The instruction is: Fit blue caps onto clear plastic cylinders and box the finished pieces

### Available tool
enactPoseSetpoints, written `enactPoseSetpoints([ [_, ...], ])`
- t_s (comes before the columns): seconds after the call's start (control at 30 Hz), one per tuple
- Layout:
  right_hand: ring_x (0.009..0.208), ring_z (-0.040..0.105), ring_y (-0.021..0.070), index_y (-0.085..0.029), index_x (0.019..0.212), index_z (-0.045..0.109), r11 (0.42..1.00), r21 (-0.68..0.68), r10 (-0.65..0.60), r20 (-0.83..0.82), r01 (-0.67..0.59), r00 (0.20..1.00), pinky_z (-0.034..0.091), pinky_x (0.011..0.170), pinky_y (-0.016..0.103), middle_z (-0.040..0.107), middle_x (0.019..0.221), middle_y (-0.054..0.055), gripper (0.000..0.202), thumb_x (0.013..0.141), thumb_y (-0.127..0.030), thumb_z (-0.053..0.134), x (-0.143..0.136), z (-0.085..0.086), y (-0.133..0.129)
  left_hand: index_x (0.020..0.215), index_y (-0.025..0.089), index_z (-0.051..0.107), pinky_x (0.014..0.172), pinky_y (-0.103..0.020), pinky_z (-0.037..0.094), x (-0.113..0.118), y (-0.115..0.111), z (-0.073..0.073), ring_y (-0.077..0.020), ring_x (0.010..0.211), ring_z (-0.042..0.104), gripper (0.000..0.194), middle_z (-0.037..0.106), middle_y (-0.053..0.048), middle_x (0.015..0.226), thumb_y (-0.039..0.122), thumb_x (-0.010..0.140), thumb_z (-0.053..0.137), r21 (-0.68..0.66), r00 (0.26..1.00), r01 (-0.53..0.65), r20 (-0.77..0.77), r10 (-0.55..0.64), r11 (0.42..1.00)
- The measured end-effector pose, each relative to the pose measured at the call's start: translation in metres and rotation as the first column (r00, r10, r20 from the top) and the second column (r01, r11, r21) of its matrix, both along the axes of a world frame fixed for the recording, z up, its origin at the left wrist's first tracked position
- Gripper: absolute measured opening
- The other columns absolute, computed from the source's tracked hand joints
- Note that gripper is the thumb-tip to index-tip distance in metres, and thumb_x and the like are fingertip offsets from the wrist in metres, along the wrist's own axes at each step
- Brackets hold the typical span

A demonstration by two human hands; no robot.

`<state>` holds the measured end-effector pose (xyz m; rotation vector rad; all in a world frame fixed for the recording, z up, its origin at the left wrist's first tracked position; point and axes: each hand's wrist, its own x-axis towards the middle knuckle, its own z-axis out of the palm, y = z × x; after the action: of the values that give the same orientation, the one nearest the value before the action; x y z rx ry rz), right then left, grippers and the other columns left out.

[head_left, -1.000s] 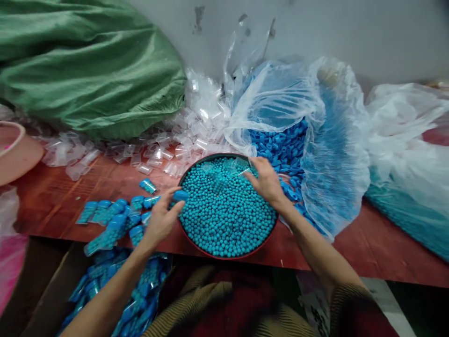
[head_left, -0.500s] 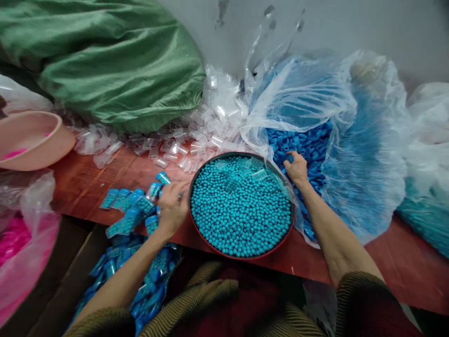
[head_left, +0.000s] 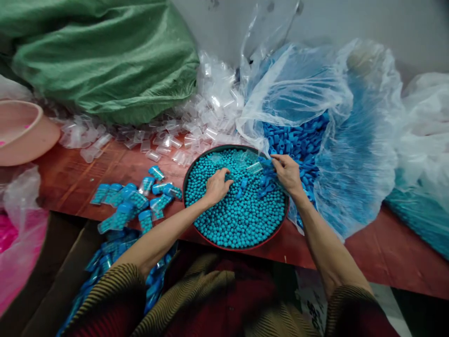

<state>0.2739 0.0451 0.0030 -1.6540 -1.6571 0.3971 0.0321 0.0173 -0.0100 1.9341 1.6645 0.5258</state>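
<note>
A round dark tub (head_left: 185, 180) with a red outside holds a deep layer of turquoise beads (head_left: 231, 224). My left hand (head_left: 218, 187) is over the beads on the left half, thumb and fingers apart, holding nothing visible. Over the tub's right rim, my right hand (head_left: 288, 174) has its fingers drawn together near the plastic bag's edge; what is between them is hidden. Loose blue caps (head_left: 268, 182) lie on the beads beneath it. A clear empty vial (head_left: 255, 167) rests on the beads near the far rim.
Blue caps fill the open plastic bag (head_left: 365, 154) at right. Clear vials (head_left: 210, 133) are heaped behind the tub, beside a green sack (head_left: 115, 65). Filled, capped vials (head_left: 126, 208) lie at left, with more below the table edge. A pink basin (head_left: 28, 135) stands far left.
My left hand has moved right, from the filled vials to over the beads. My right hand has come left out of the cap pile to the tub's rim, and blue caps now lie on the beads.
</note>
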Motion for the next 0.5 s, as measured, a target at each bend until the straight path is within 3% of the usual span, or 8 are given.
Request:
enactPoseSetpoints([
  [0.07, 0.062, 0.058, 0.0159, -0.014, 0.103, 0.065, 0.998, -0.032, -0.059, -0.055, 0.057, 0.997, 0.049, 0.063, 0.032, 0.066, 0.093, 0.01, 0.036, 0.084, -0.034, 0.043, 0.01, -0.001, 0.003, 0.109, 0.02, 0.056, 0.082, -0.031, 0.043, 0.0, -0.001, 0.0, -0.0207, 0.09, 0.059, 0.03, 0.063, -0.005, 0.097, 0.027, 0.081, 0.059, -0.008, 1.0, 0.018, -0.013, -0.018, 1.0],
  [0.13, 0.067, 0.059, 0.0175, -0.014, 0.101, 0.066, 0.994, 0.001, -0.108, 0.012, 0.108, 0.994, 0.048, 0.065, 0.033, 0.066, 0.092, 0.01, 0.034, 0.084, -0.032, 0.041, 0.021, 0.001, 0.003, 0.112, 0.02, 0.055, 0.083, -0.032, 0.043, 0.0, -0.001, 0.001, -0.0213, 0.092, 0.059, 0.033, 0.063, -0.006, 0.099, 0.027, 0.08, 0.06, -0.016, 0.999, 0.036, -0.011, -0.036, 0.999],
  [0.2, 0.081, 0.059, 0.0216, -0.015, 0.1, 0.067, 0.983, 0.063, -0.184, 0.186, 0.175, 0.965, 0.046, 0.072, 0.035, 0.065, 0.095, 0.012, 0.033, 0.085, -0.028, 0.04, 0.027, 0.008, -0.003, 0.112, 0.019, 0.055, 0.083, -0.033, 0.043, 0.001, 0.0, 0.001, -0.0223, 0.092, 0.059, 0.034, 0.063, -0.006, 0.096, 0.027, 0.079, 0.061, -0.043, 0.999, 0.035, -0.005, -0.036, 0.998],
  [0.33, 0.095, 0.053, 0.0289, -0.016, 0.109, 0.065, 0.949, 0.093, -0.304, 0.512, 0.301, 0.803, 0.041, 0.076, 0.041, 0.06, 0.109, 0.017, 0.035, 0.087, -0.025, 0.039, 0.013, 0.029, -0.025, 0.104, 0.018, 0.059, 0.082, -0.032, 0.044, 0.002, 0.005, 0.002, -0.0226, 0.09, 0.06, 0.03, 0.064, -0.006, 0.089, 0.026, 0.076, 0.064, -0.12, 1.0, 0.004, 0.007, -0.004, 0.993],
  [0.37, 0.096, 0.052, 0.0291, -0.017, 0.112, 0.064, 0.961, 0.078, -0.262, 0.555, 0.265, 0.789, 0.04, 0.076, 0.04, 0.06, 0.11, 0.016, 0.035, 0.089, -0.024, 0.038, 0.004, 0.033, -0.031, 0.104, 0.017, 0.058, 0.081, -0.032, 0.044, 0.002, 0.006, 0.002, -0.0226, 0.089, 0.061, 0.029, 0.064, -0.006, 0.089, 0.025, 0.076, 0.064, -0.133, 1.0, 0.004, 0.009, -0.003, 0.991],
  [0.43, 0.094, 0.053, 0.0269, -0.02, 0.112, 0.063, 0.999, -0.04, -0.005, 0.606, 0.036, 0.796, 0.04, 0.076, 0.038, 0.062, 0.108, 0.013, 0.034, 0.09, -0.02, 0.037, -0.019, 0.037, -0.04, 0.103, 0.017, 0.058, 0.079, -0.032, 0.045, 0.002, 0.007, 0.004, -0.0225, 0.086, 0.061, 0.029, 0.064, -0.005, 0.087, 0.024, 0.075, 0.064, -0.15, 1.0, 0.003, 0.01, -0.002, 0.989],
  [0.5, 0.094, 0.055, 0.0245, -0.023, 0.112, 0.062, 0.938, -0.228, 0.346, 0.578, -0.26, 0.739, 0.041, 0.076, 0.034, 0.063, 0.111, 0.01, 0.03, 0.089, -0.023, 0.043, -0.042, 0.034, -0.047, 0.102, 0.018, 0.057, 0.077, -0.031, 0.045, 0.001, 0.008, 0.005, -0.0213, 0.084, 0.061, 0.029, 0.065, -0.004, 0.086, 0.022, 0.075, 0.065, -0.16, 1.0, -0.001, 0.016, 0.004, 0.987],
])
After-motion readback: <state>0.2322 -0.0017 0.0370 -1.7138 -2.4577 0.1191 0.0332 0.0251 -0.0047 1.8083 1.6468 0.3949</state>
